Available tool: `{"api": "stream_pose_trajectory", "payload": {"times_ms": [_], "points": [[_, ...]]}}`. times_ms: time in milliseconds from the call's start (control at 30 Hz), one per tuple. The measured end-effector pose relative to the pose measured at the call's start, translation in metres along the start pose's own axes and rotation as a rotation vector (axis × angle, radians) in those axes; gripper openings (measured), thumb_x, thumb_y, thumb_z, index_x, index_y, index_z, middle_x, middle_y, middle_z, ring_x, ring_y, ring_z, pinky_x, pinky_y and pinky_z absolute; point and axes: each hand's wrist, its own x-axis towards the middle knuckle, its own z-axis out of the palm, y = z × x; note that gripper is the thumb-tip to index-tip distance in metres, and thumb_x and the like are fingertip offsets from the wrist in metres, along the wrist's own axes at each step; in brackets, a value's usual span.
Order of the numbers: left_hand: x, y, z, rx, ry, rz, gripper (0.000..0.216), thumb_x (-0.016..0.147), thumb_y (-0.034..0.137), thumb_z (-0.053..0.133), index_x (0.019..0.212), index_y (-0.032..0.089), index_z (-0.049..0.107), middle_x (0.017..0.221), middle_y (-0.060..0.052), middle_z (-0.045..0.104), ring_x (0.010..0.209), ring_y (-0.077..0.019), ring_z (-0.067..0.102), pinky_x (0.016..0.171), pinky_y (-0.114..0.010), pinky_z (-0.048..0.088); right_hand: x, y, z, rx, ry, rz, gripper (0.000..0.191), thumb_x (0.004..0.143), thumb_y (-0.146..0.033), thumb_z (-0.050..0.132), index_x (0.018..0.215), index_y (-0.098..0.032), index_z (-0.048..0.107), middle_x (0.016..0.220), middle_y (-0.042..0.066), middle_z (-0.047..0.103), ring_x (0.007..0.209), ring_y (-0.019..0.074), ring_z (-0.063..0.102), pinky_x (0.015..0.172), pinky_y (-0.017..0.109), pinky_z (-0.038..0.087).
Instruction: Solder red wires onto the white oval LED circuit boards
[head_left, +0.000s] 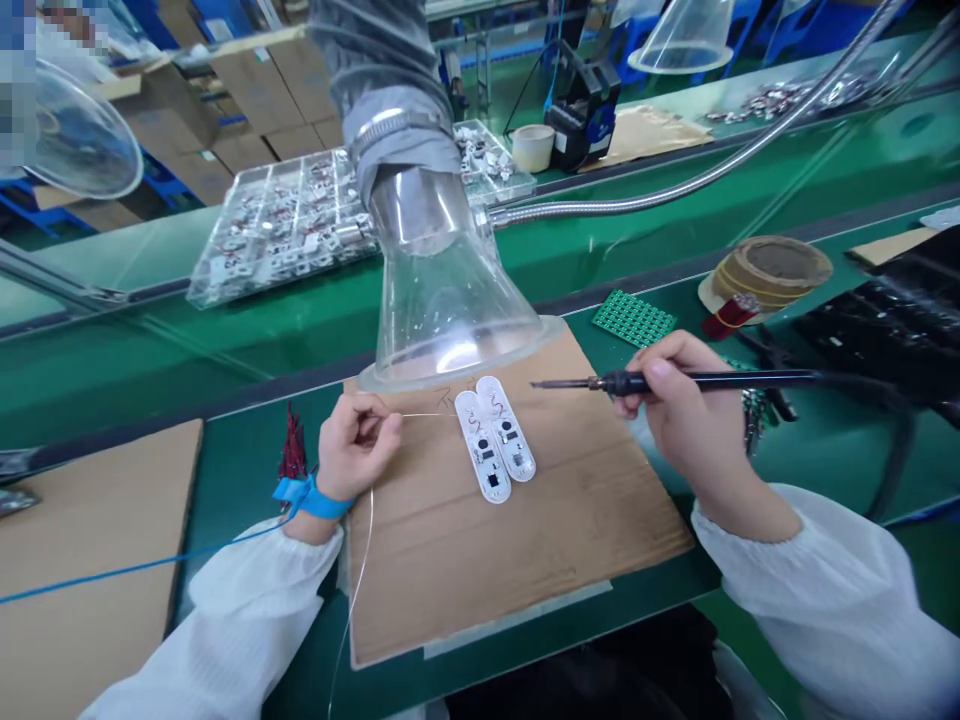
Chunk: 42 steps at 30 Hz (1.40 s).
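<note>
Two white, round-ended circuit boards (491, 440) lie side by side on a cardboard sheet (585, 520). Each carries dark components and thin red wires. My left hand (358, 445), with a blue wrist strap (319, 500), is closed on a thin solder wire (424, 414). The wire's end points toward the boards, and its tail hangs down over the cardboard's left side. In my right hand (679, 410) is a black soldering iron (637, 382), held like a pen. Its metal tip points left and stays apart from the boards.
A clear fume hood (457, 310) hangs just above the boards. Red wires (292, 448) lie left of the cardboard. A green board panel (634, 318) and a tape roll (765, 275) are on the right. Behind stands a divided parts tray (277, 225).
</note>
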Motion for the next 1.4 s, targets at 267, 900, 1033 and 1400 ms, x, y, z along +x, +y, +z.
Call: {"api": "stream_pose_trajectory", "payload": {"times_ms": [267, 900, 1033, 1400], "points": [[-0.007, -0.003, -0.004, 0.035, -0.003, -0.007, 0.013, 0.089, 0.018, 0.072, 0.088, 0.021, 0.059, 0.061, 0.010, 0.036, 0.050, -0.0072, 0.039, 0.051, -0.020, 0.036, -0.017, 0.044, -0.001, -0.052, -0.152, 0.103, 0.027, 0.101, -0.045, 0.072, 0.088, -0.024, 0.063, 0.071, -0.002, 0.062, 0.056, 0.0151, 0.057, 0.052, 0.028, 0.043], [-0.006, -0.005, -0.008, 0.101, -0.082, 0.068, 0.022, 0.087, 0.017, 0.073, 0.079, 0.021, 0.054, 0.061, 0.009, 0.037, 0.049, -0.0070, 0.036, 0.049, -0.022, 0.032, -0.015, 0.022, 0.006, -0.266, -0.306, 0.053, 0.026, 0.104, -0.049, 0.067, 0.092, -0.026, 0.066, 0.078, 0.001, 0.063, 0.060, 0.0155, 0.058, 0.054, 0.029, 0.045], [-0.009, -0.009, -0.008, 0.070, -0.081, 0.041, 0.016, 0.088, 0.017, 0.074, 0.090, 0.021, 0.059, 0.064, 0.009, 0.034, 0.051, -0.0078, 0.034, 0.051, -0.023, 0.034, -0.015, 0.022, 0.006, -0.259, -0.294, 0.048, 0.027, 0.105, -0.048, 0.067, 0.091, -0.026, 0.065, 0.076, 0.000, 0.062, 0.058, 0.0151, 0.057, 0.053, 0.029, 0.044], [-0.007, -0.004, -0.010, 0.096, -0.067, 0.035, 0.022, 0.087, 0.020, 0.074, 0.078, 0.021, 0.055, 0.060, 0.009, 0.038, 0.049, -0.0078, 0.038, 0.049, -0.023, 0.034, -0.016, 0.023, 0.005, -0.246, -0.307, 0.053, 0.022, 0.106, -0.043, 0.066, 0.093, -0.025, 0.065, 0.079, 0.001, 0.063, 0.062, 0.0153, 0.058, 0.056, 0.029, 0.045]]}}
